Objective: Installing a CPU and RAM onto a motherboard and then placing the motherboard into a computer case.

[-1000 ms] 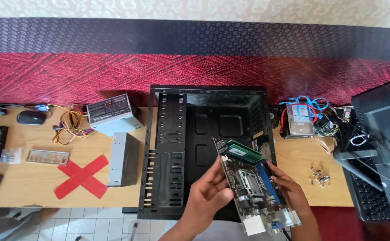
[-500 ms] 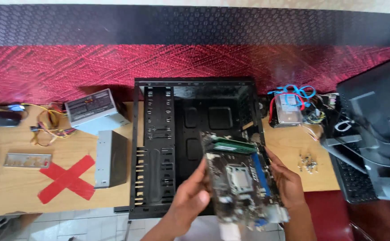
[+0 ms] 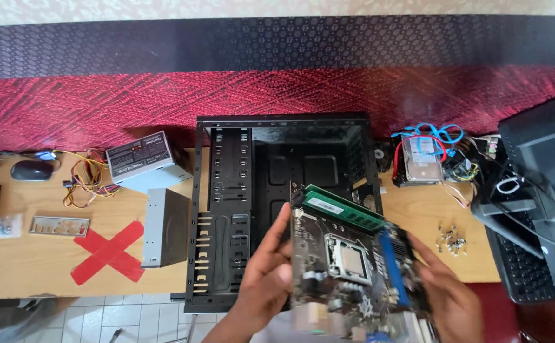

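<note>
Lower centre of the frame, the left hand (image 3: 266, 279) and right hand (image 3: 450, 300) clamp curled fingers on the opposite long edges of the motherboard (image 3: 350, 270), held face-up just below the open black computer case (image 3: 284, 203), its long axis running toward it.

Matt black metal computer case (image 3: 226, 209) lies on smooth pale wooden table (image 3: 30, 267) beside rough red woven cloth (image 3: 99, 95).

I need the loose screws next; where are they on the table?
In the head view, the screws lie right of the computer case, between the hard drive and the keyboard.
</note>
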